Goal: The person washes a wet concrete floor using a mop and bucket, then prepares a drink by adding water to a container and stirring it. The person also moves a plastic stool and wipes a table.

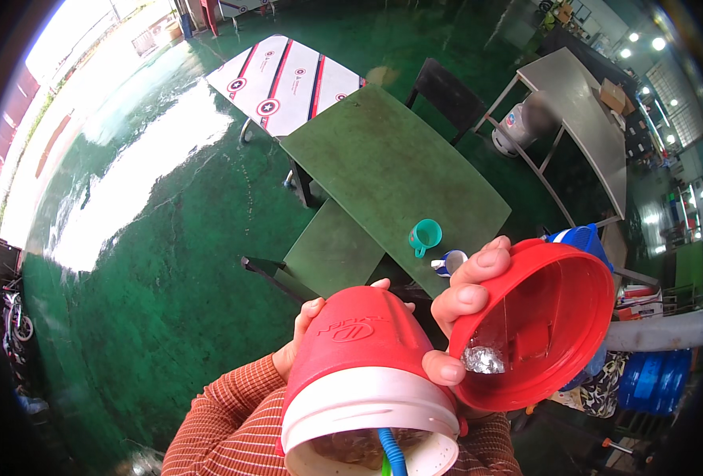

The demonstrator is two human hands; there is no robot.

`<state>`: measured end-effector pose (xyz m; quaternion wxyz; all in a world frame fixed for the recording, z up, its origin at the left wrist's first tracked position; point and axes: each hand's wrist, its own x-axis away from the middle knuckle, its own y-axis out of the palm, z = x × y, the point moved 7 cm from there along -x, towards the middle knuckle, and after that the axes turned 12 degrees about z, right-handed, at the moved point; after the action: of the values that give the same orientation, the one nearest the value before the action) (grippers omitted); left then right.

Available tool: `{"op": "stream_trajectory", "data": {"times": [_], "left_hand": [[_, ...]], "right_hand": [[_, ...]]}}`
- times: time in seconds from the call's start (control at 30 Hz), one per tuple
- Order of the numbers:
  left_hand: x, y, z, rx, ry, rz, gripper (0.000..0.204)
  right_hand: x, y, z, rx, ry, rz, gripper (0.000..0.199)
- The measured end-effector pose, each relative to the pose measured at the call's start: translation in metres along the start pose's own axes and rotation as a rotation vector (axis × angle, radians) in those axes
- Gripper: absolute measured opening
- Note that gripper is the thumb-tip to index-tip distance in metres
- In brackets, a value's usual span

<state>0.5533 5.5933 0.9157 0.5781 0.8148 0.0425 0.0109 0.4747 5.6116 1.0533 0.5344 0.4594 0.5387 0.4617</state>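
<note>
My left hand is wrapped round the far side of a red drink cooler jug, its fingertips showing past the edges. The jug tilts with its white mouth toward me. Inside it are a blue ribbed tube, a bit of something green, and contents too dim to make out. My right hand grips the rim of a round red lid, held off the jug with its hollow inside showing. A shiny patch catches light within the lid. Beyond the hands, a teal mug and a white-and-blue cup stand on a green table.
A green bench sits left of the table. A patterned white-and-red tabletop adjoins its far end. A black chair and a grey metal table stand beyond. Large blue water bottles lie at right; a bicycle is far left.
</note>
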Motion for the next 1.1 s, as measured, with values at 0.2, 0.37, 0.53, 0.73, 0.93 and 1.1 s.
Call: {"op": "stream_trajectory", "data": {"times": [0.2, 0.37, 0.53, 0.73, 0.93, 1.1], "left_hand": [[0.000, 0.019, 0.008, -0.480, 0.010, 0.242, 0.081], [0.004, -0.005, 0.004, -0.099, 0.052, 0.032, 0.080], [-0.001, 0.009, 0.011, -0.366, 0.029, 0.212, 0.078], [-0.009, -0.019, 0.022, -0.301, 0.029, 0.236, 0.076], [-0.029, -0.037, 0.029, -0.274, 0.066, 0.284, 0.076], [-0.054, -0.076, 0.052, -0.217, 0.165, 0.415, 0.074]], "right_hand": [[0.000, -0.001, 0.000, 0.013, -0.026, -0.001, 0.052], [-0.002, 0.000, 0.004, 0.003, -0.046, -0.020, 0.054], [0.001, -0.007, -0.009, -0.069, -0.094, 0.020, 0.055], [0.012, -0.038, -0.075, -0.241, -0.575, 0.168, 0.049], [0.043, -0.143, -0.199, 0.061, -0.869, 0.522, 0.054], [0.069, -0.282, -0.293, 0.026, -0.809, 0.733, 0.050]]}}
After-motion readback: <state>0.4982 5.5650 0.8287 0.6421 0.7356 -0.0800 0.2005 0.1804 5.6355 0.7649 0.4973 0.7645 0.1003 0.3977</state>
